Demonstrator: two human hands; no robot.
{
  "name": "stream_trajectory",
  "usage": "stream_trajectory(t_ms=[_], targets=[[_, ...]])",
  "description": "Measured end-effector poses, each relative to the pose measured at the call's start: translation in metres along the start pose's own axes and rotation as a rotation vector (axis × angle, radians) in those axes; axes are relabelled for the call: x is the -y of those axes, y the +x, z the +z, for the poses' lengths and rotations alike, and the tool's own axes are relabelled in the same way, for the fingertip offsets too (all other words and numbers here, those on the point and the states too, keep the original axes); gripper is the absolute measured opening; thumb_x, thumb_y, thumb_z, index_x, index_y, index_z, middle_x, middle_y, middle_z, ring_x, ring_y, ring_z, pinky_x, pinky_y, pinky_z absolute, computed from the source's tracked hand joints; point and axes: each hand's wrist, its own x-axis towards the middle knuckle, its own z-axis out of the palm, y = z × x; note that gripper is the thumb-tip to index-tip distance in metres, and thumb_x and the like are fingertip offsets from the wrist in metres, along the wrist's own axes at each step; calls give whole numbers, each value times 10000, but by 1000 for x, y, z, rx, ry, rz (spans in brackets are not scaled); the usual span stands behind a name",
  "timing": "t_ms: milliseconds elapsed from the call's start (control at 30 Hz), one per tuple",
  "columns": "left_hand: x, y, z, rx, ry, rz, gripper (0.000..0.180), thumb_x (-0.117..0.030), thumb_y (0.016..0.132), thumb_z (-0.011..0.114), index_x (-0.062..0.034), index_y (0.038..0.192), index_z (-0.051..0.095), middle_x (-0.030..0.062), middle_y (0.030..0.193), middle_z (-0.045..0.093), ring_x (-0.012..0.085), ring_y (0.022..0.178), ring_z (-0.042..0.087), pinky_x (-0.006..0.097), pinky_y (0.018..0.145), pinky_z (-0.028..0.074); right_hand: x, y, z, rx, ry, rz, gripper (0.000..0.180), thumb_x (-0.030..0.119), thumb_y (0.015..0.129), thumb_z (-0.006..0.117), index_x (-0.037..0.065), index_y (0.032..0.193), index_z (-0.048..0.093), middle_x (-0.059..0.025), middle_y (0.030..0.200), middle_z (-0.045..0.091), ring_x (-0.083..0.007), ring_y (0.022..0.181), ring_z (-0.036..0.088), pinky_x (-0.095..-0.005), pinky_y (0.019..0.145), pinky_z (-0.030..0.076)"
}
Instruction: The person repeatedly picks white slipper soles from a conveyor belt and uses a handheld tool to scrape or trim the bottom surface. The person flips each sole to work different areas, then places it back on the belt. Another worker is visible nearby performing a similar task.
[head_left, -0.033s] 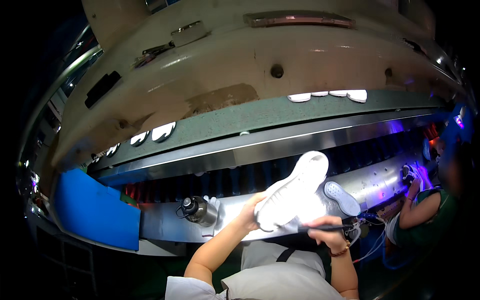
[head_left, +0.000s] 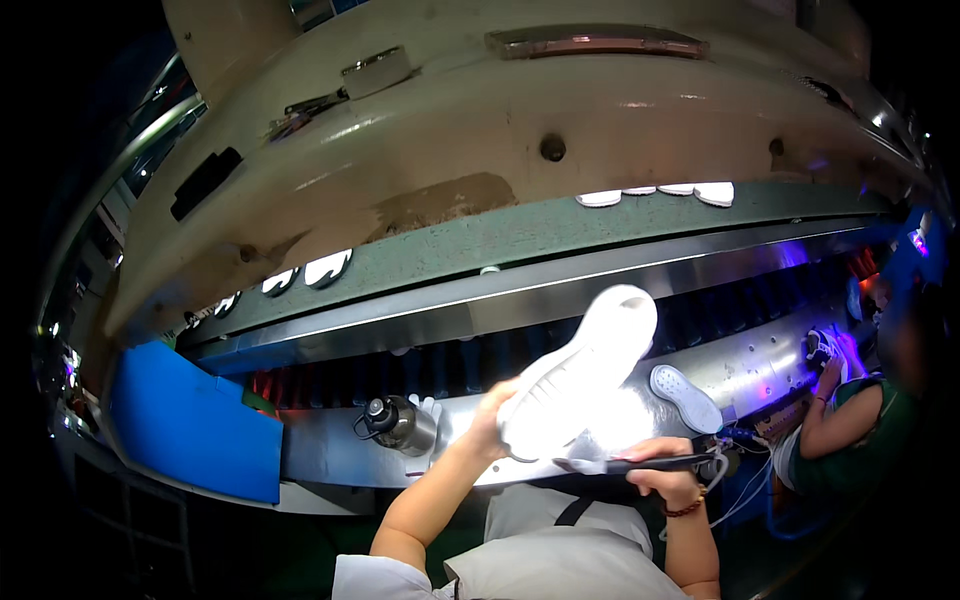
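My left hand (head_left: 488, 420) is closed round the near end of a white shoe (head_left: 572, 385), holding it tilted above the metal ledge, its opening pointing away from me. Strong light washes out much of the shoe's surface. In my right hand (head_left: 668, 470) is a black-handled brush (head_left: 655, 463), its flat pale tip pointing left, just below the shoe's near end; whether the tip touches the shoe I cannot tell. A pale tube shows by the handle's back end. To the right of the shoe, a white shoe sole (head_left: 686, 398) lies on the ledge.
A dark metal bottle (head_left: 405, 425) and a white glove (head_left: 428, 408) are on the metal ledge (head_left: 465, 410) at left. Beyond lie dark rollers and a green belt (head_left: 430, 245) carrying white shoe parts. A beige hood (head_left: 400, 130) overhangs it. Another person's arm (head_left: 835, 420) works at right.
The shoe has shifted slightly up and left with my left hand. My right hand has turned the brush, so its pale tip now shows farther left.
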Motion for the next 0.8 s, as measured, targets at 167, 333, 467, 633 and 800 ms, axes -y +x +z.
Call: stream_trajectory(t_ms=[167,333,467,633,800], targets=[[-81,16,24,279,-189,427,550,-343,826,284,38,1219,342,222,1134,470,373,987,507,524,817,425,-11,-4,-47,-374,246,-161,167,3,728,577,-23,886,527,-225,914,581,-80,431,413,-168,446,359],[-129,81,-9,-199,-835,685,796,-564,790,282,-1,1315,78,193,1326,239,319,1233,253,516,986,211,-26,-5,-49,-415,313,-68,156,-12,733,570,-22,885,533,-209,921,582,-101,487,440,-183,481,375],[-112,141,28,-317,-258,526,747,-506,806,379,-14,1313,137,166,1335,241,287,1211,294,444,973,262,-29,-14,-50,-472,324,-61,134,-36,738,554,-35,869,527,-217,914,581,-111,549,488,-192,527,407],[-106,234,68,-337,1448,724,462,-334,851,407,4,1166,419,195,1193,439,300,1109,417,363,899,344,-30,-18,-52,-510,259,-62,173,-34,730,582,-35,895,529,-197,923,582,-137,639,534,-213,592,443],[-118,244,59,-360,1741,984,439,-337,824,475,-36,1144,464,183,1128,489,297,1050,459,378,867,364,-22,-30,-43,-544,254,-107,226,-80,690,595,-55,907,540,-209,942,580,-161,712,567,-224,630,463]])
